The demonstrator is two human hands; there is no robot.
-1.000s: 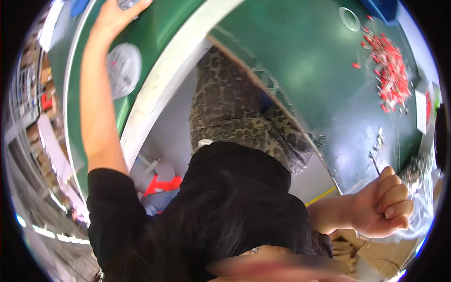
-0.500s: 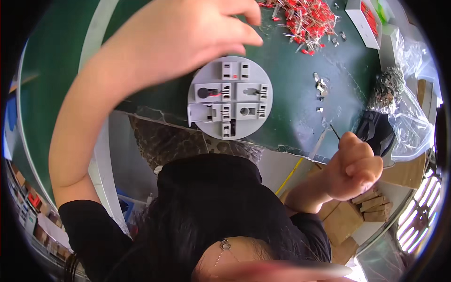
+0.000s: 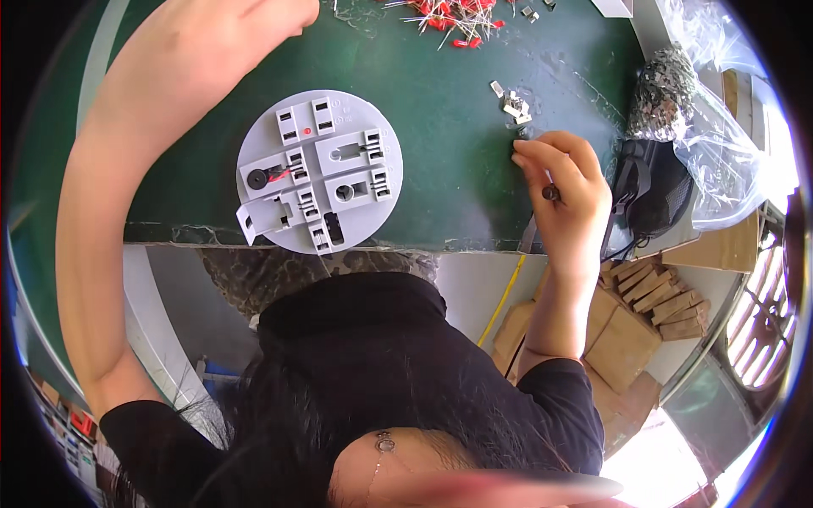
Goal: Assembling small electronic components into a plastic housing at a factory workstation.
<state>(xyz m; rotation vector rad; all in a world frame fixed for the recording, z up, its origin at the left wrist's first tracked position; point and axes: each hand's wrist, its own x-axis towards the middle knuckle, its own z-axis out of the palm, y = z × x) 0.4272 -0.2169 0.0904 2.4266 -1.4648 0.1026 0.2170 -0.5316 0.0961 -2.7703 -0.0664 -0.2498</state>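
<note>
- The right hand point(image 3: 563, 199) sits at the right part of the green counter point(image 3: 440, 127), fingers curled together, with a small dark rod-like tool point(image 3: 550, 193) pinched in them; its tip pokes out near the palm.
- The right fingertips point(image 3: 523, 151) press down on the counter surface just near a little cluster of small metal clips point(image 3: 512, 103) — close beside them, though whether they touch any clip I cannot tell.
- The left hand point(image 3: 212, 51) is raised at the far left, high over the counter, its fingers bent loosely inward; it grasps nothing that shows, and its fingertips reach toward the far edge of the view.
- A round grey plastic base plate point(image 3: 318, 173) lies flat on the counter between the two hands, at the near edge of the counter — its near rim just overhangs that edge.
- The plate carries several raised rectangular slots, a small black round part point(image 3: 257, 179) with a red lead on its left side, and a tiny red dot near its far part.
- A heap of red-tipped wire parts point(image 3: 457, 13) lies at the far side of the counter, well apart from the plate.
- To the right, past the right hand, a clear plastic bag point(image 3: 720, 169) of small metal pieces and a black mesh pouch point(image 3: 652, 186) rest at the counter's end.
- Brown cardboard pieces point(image 3: 652, 292) are stacked lower down, right of the right forearm.
</note>
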